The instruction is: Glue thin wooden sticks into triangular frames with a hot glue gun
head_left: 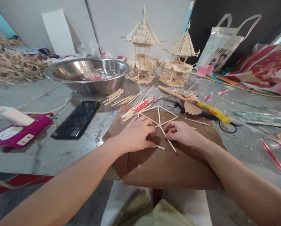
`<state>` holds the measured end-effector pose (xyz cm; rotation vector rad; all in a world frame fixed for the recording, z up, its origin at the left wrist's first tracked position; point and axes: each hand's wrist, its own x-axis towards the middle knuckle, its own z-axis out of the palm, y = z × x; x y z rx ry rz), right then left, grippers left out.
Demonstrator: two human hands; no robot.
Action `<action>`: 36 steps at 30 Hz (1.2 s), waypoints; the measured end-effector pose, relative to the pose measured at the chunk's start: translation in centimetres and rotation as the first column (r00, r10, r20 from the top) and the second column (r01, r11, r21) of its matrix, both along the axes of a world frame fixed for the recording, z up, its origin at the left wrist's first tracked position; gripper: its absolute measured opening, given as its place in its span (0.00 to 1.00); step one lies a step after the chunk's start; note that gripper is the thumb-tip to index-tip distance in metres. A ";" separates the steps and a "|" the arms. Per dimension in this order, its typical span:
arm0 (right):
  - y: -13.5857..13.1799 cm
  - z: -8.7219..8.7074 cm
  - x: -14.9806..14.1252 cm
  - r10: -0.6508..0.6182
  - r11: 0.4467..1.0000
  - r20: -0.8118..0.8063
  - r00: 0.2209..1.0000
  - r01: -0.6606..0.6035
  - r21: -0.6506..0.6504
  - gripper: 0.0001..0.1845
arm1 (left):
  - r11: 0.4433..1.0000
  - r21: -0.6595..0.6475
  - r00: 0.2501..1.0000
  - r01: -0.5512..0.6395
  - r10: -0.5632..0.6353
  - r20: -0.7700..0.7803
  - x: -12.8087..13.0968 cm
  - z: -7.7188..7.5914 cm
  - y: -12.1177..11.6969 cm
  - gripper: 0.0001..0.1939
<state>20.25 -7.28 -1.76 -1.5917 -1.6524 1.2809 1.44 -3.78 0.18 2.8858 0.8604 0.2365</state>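
Observation:
A flat frame of thin wooden sticks [159,114], its pieces meeting at a central joint, lies on a brown sheet [164,171]. My left hand [139,133] rests over the frame's left side with fingers bent. From beneath its thumb a short wooden stick [161,147] pokes out; the rest of that stick is hidden. My right hand [181,133] is closed, its thumb and fingertips at a longer wooden stick [170,144] that runs from the joint toward me. Loose sticks and red-and-white strips [140,106] lie just beyond my left hand.
A steel basin [86,84] and a black phone [76,119] sit to the left, beside a purple power strip [25,128]. Two stick pagodas [144,44] stand behind. A yellow-handled glue gun [208,110] lies right of the sheet, and a white bag [218,47] stands farther back.

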 end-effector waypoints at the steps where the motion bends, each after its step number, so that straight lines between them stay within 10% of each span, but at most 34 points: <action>1: 0.0 0.0 0.0 0.002 1.000 0.008 1.000 -0.002 0.007 0.09 | 1.000 -0.002 1.000 0.002 -0.002 0.000 0.0 0.0 0.0 0.15; 21: -0.2 0.4 -0.1 0.075 0.970 0.303 0.950 -0.139 0.197 0.09 | 0.998 -0.048 0.999 0.044 -0.044 0.007 0.0 -0.2 0.4 0.13; 29: 0.0 1.6 1.6 0.518 0.797 0.318 0.794 -0.583 0.158 0.11 | 0.995 -0.072 0.998 0.065 -0.065 0.009 -0.1 -0.1 0.4 0.11; 36: -0.1 1.6 1.3 0.538 0.738 0.393 0.746 -0.642 0.209 0.10 | 0.994 -0.091 0.998 0.065 -0.064 0.009 -0.2 -0.3 0.5 0.10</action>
